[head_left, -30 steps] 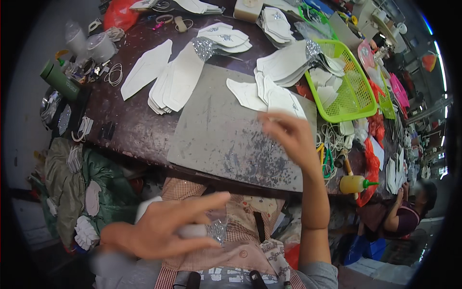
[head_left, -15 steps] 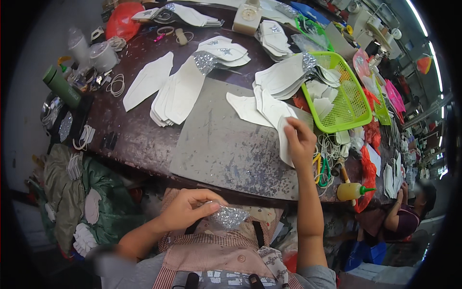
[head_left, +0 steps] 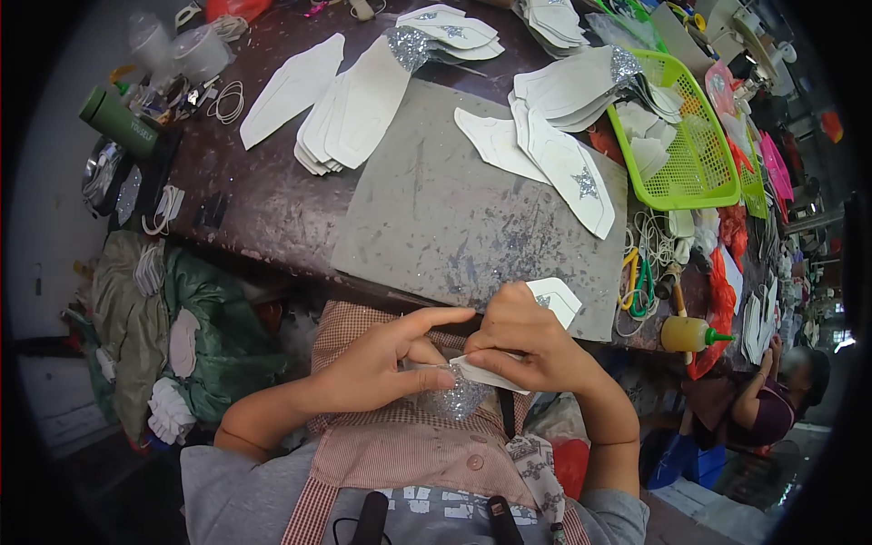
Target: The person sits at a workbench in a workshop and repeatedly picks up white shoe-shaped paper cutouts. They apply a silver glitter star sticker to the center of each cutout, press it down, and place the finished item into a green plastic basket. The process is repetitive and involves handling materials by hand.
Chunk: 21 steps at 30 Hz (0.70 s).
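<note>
Fingers of right hand (head_left: 536, 341) pinch white cut piece (head_left: 522, 341); left hand (head_left: 386, 363) fingers press glitter patch (head_left: 459, 398) near it. Risk: patch sticks crooked, glitter sheds onto apron (head_left: 409, 454).

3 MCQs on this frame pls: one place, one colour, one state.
1. Where does the basket sit?
A. right side of the table
B. on the floor
C. in the person's lap

2. What colour is the glue bottle?
A. blue
B. yellow with a green tip
C. white

3. What are the hands doing?
A. both resting flat on the table
B. both holding one white cut piece with a glitter patch
C. one hand in the basket

Key: 1 A, it stands at the table's right edge. 2 B, yellow body, green nozzle. 3 B, left hand and right hand meet on the white piece near the lap.
</note>
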Motion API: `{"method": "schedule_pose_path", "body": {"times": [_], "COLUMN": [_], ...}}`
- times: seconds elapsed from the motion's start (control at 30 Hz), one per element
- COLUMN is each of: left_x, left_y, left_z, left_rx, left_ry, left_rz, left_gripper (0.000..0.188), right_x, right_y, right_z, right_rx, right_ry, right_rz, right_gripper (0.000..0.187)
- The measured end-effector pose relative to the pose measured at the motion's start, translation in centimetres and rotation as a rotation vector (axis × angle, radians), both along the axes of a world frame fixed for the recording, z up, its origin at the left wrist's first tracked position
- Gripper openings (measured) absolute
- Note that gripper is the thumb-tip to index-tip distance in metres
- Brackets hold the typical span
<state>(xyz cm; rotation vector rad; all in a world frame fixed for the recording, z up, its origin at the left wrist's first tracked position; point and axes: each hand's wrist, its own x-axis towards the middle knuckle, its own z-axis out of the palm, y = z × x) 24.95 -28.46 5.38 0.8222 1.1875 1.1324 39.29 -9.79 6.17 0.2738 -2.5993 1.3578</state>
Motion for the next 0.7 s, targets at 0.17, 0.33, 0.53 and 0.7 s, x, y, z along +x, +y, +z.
{"method": "schedule_pose_path", "body": {"times": [0.17, 0.33, 0.53, 0.7], "left_x": [0.4, 0.4, 0.7, 0.7], "left_y": [-0.4, -0.6, -0.7, 0.0], "left_z": [-0.6, -0.2, 0.1, 0.1], "left_rx": [0.006, -0.058, -0.032, 0.157], "left_ry": [0.035, 0.018, 0.02, 0.362], "left_rz": [-0.006, -0.007, 0.04, 0.104], "left_gripper": [0.044, 0.022, 0.021, 0.013], "right_x": [0.1, 0.1, 0.2, 0.0], "right_y": [-0.2, -0.3, -0.4, 0.1], "right_z": [0.2, 0.3, 0.2, 0.7], "right_rx": [-0.044, -0.072, -0.101, -0.061], "right_ry": [-0.023, -0.025, -0.033, -0.047], "right_rz": [0.014, 0.036, 0.036, 0.087], "right_gripper": [0.009, 0.008, 0.007, 0.009]}}
